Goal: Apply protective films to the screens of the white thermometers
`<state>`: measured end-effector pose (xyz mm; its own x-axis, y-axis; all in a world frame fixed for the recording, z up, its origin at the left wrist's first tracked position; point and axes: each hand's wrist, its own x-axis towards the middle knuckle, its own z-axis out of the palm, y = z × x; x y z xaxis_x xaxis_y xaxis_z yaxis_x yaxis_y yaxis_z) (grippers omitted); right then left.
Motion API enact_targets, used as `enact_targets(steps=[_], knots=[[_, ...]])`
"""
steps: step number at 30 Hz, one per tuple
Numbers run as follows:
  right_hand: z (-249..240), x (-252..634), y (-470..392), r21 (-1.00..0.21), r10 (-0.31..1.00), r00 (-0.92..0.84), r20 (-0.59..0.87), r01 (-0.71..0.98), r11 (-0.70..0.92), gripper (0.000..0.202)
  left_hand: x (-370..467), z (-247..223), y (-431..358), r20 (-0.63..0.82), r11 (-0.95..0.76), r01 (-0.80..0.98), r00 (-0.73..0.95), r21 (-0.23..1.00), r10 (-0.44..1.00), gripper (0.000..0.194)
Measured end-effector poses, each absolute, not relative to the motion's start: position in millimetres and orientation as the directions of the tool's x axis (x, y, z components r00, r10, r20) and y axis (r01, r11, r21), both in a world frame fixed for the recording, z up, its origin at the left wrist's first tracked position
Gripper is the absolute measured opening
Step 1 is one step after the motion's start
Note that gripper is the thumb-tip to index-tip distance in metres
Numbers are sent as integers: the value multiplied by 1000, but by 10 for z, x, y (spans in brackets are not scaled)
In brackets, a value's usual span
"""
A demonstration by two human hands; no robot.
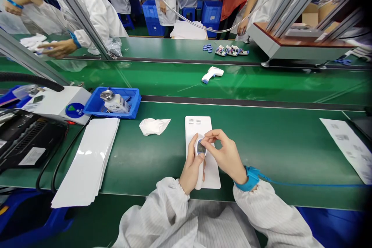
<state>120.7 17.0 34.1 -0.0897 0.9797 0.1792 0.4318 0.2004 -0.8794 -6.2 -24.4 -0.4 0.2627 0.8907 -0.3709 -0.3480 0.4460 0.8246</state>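
Observation:
My left hand [190,170] is wrapped round a white infrared thermometer [200,174], its small dark screen facing up and my thumb beside the screen. At the screen's upper right edge, the fingertips of my right hand [225,153] are pinched together; whether they hold anything is too small to see. A blue strap [250,178] circles my right wrist, its cord running off to the right. Beneath both hands lie white printed sheets [190,124] on the green bench. A crumpled white tissue [154,126] rests to their left.
A blue tray [132,110] holds a metal-capped bottle [116,102]. Left of me lie white sheets [84,162] and a black device [29,139]. Another thermometer [212,73] sits on the conveyor [162,77]. A printed page [347,147] lies right. Co-workers stand beyond.

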Motion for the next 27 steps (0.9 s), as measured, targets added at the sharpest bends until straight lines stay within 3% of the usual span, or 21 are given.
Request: enact_targets(steps=[10, 22, 27], knots=[[354, 1169, 145, -821, 975, -67, 210, 530, 213, 8, -61, -10, -242, -363, 440, -336, 268, 833, 892, 69], [315, 1155, 137, -870, 983, -29, 180, 462, 173, 10, -70, 23, -234, -375, 453, -344, 272, 822, 886, 68], [344, 1138, 129, -824, 981, -36, 191, 537, 180, 7, -64, -24, -243, -367, 442, -347, 261, 827, 893, 65]])
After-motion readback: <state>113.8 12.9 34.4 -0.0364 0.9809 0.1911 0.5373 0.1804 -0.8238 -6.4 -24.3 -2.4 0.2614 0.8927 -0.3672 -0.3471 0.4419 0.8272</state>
